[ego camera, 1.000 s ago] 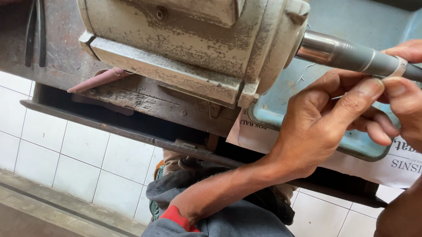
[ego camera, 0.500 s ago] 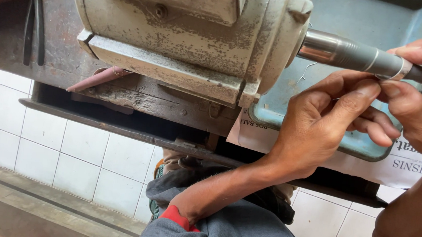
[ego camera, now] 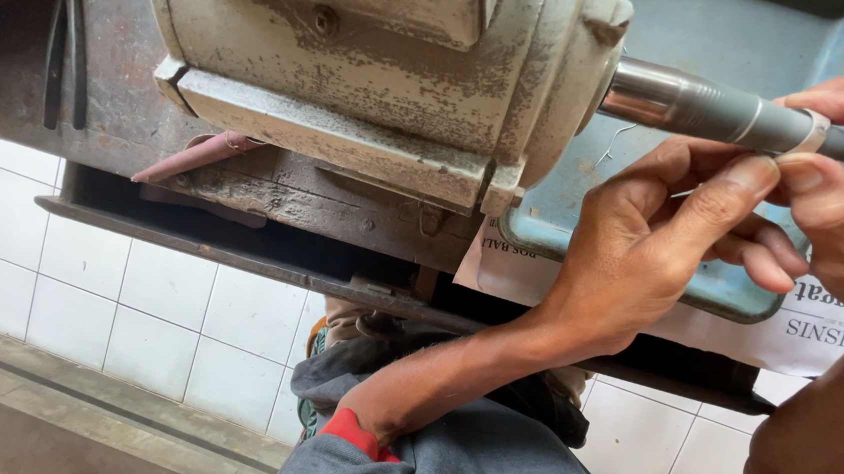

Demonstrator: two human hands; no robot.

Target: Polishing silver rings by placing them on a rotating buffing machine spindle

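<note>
Change: nothing I see moved; both hands stay put.
Left hand [ego camera: 657, 250]: pinching the ring [ego camera: 810, 132], steadying it.
Right hand [ego camera: 840, 215]: pinching too, around the spindle [ego camera: 713, 107].

Not much moved: the ring [ego camera: 810, 132] slid a bit further right along the spindle [ego camera: 713, 109], away from the motor [ego camera: 375, 63], and both hands [ego camera: 642, 244] shifted right with it.

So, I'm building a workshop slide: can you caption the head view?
Both hands, left hand and right hand, press a pale ring onto the tapered spindle of a worn bench motor.
</note>
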